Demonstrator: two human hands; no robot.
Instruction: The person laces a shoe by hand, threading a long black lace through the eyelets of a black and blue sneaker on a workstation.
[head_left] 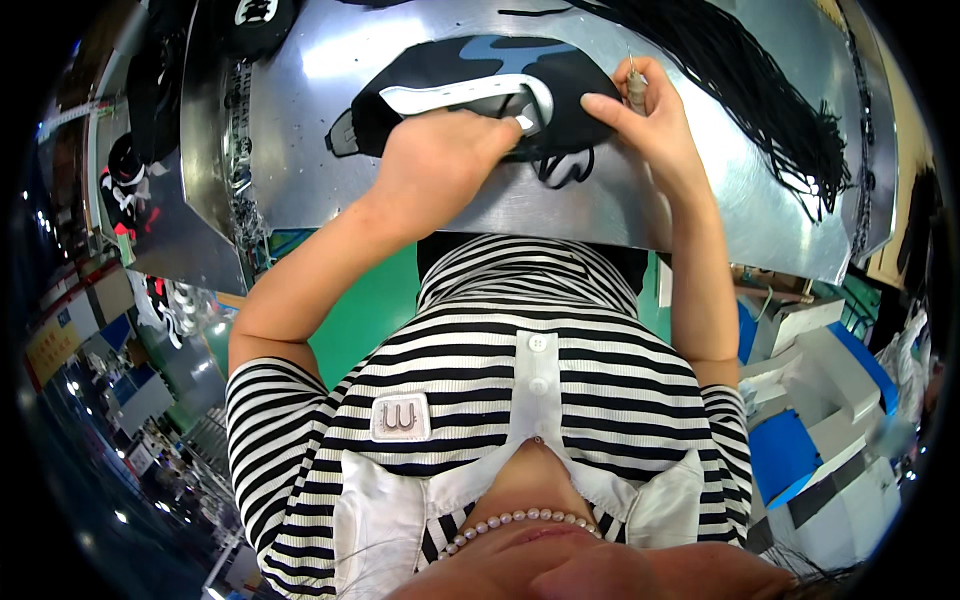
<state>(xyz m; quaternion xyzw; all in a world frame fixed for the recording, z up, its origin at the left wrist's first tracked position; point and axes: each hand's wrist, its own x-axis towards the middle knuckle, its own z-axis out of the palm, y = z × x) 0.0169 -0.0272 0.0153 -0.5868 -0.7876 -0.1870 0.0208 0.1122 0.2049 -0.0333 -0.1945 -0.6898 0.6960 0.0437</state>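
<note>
Black shoe upper (425,72) lies on a metal table (310,185), the left hand (435,160) pinching it beside its white strip (450,95), the right hand (655,118) gripping a pointed tool (637,92), black cords (755,90) far right.

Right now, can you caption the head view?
Left hand on a blue-patterned black fabric piece, right hand holding a greyish pointed tool.

On a silver metal table (305,150) at twelve o'clock, a bare left hand (440,165) gripped a curved black-and-blue fabric piece (455,68); toward one, the bare right hand (657,118) held a slim, pointed tool (636,90). Long black cords (750,90) lay at two.
</note>
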